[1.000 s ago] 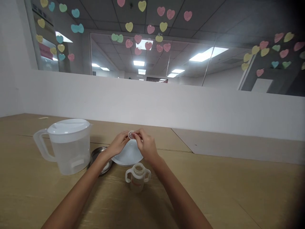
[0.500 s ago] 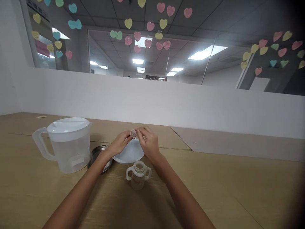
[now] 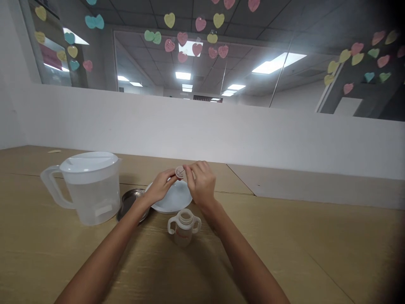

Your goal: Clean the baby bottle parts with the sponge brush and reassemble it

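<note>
left hand point(image 3: 160, 184) grips a small round part point(image 3: 179, 172), right hand point(image 3: 201, 182) pinching at its edge; a slip could drop it into the bowl point(image 3: 172, 200) below.

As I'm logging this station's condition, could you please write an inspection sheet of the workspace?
Surface: tan tabletop, seams visible
Things: lidded pitcher, metal dish partly behind the left forearm, white bowl, open two-handled bottle, upright
Clutter: small flat scrap at back left
Hands: left hand holds small round part; right hand beside it, grip unclear
Cables: nothing seen
Surroundings: white wall, glass above bearing heart-shaped notes
</note>
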A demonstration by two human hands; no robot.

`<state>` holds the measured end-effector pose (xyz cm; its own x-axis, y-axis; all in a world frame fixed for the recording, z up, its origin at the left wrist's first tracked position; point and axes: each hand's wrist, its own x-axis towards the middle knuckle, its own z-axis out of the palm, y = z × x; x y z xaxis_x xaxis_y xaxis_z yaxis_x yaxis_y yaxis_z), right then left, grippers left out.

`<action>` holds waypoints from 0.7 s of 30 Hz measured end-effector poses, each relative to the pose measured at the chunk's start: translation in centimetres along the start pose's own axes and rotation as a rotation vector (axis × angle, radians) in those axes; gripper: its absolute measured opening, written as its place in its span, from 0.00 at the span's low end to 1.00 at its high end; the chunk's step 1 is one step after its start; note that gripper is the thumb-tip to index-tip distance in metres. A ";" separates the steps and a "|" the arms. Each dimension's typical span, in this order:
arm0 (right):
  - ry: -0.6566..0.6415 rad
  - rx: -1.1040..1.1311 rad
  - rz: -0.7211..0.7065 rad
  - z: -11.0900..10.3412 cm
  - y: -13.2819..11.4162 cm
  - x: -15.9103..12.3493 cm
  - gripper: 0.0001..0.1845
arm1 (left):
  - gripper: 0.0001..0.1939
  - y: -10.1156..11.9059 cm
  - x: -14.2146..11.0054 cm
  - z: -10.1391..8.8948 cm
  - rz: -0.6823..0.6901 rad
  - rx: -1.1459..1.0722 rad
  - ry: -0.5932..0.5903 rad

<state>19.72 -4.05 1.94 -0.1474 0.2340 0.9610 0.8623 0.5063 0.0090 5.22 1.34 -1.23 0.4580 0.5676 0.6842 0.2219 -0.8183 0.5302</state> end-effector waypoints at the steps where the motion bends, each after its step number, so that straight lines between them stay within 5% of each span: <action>1: 0.049 0.027 0.017 -0.5 -0.2 0.3 0.16 | 0.13 -0.1 0.0 0.1 0.006 0.004 0.010; 15: 0.313 0.204 0.037 -5.8 -2.2 2.5 0.11 | 0.14 -1.7 -0.2 -0.5 0.014 0.190 -0.015; 21: 0.368 0.231 0.200 -6.5 -1.5 2.9 0.13 | 0.16 -3.6 -0.7 -0.6 -0.108 0.351 -0.189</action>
<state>21.11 -9.55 6.47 0.2278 0.0573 0.9720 0.7199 0.6622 -0.2078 3.57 3.97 -3.35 0.5584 0.6520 0.5129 0.5429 -0.7547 0.3683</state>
